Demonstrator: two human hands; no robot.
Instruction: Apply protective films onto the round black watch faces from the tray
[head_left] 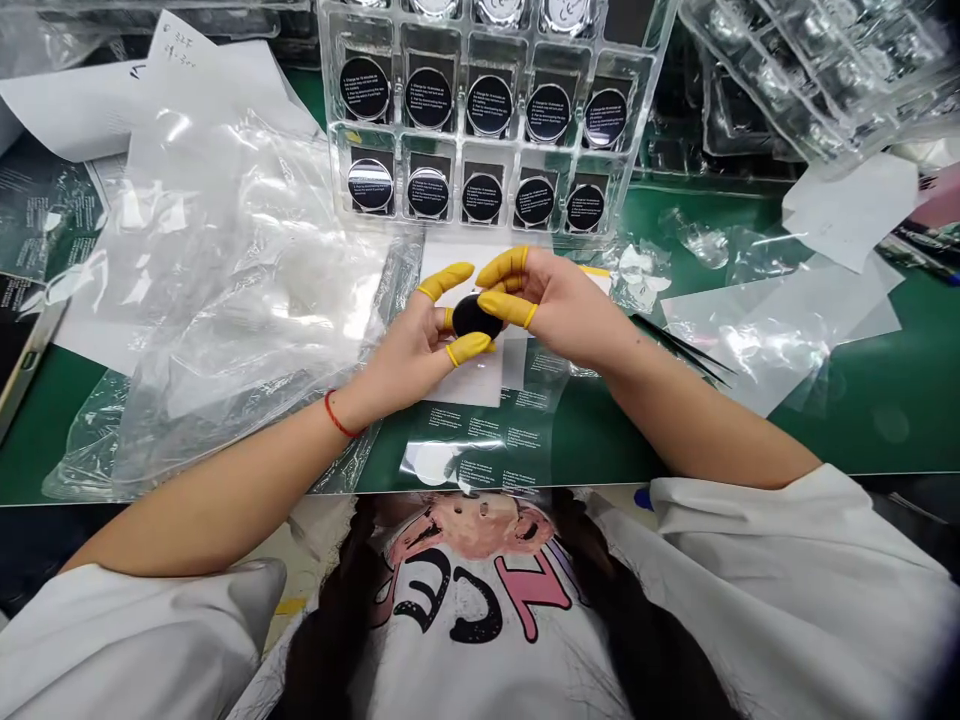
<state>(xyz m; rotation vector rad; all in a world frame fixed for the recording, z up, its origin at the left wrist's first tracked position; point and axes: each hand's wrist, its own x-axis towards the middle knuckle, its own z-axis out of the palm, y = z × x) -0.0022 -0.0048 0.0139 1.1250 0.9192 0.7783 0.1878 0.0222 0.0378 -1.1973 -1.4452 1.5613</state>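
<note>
Between my two hands is a round black watch face point(475, 318), held over white paper. My left hand point(420, 335), with yellow finger cots, grips its edge between thumb and fingers. My right hand point(551, 300), also in yellow finger cots, has its thumb and index finger closed at the upper right of the face; whether a thin film is pinched there I cannot make out. Under and in front of the hands lies a clear sheet of printed film labels point(480, 425). Beyond them stands a clear plastic tray point(457, 140) with several round watches bearing black printed films.
Crumpled clear plastic bags point(247, 270) cover the left of the green table point(840, 400). Black tweezers point(682, 348) lie to the right by loose film sheets point(787, 310). More clear trays point(817, 70) are stacked at the back right.
</note>
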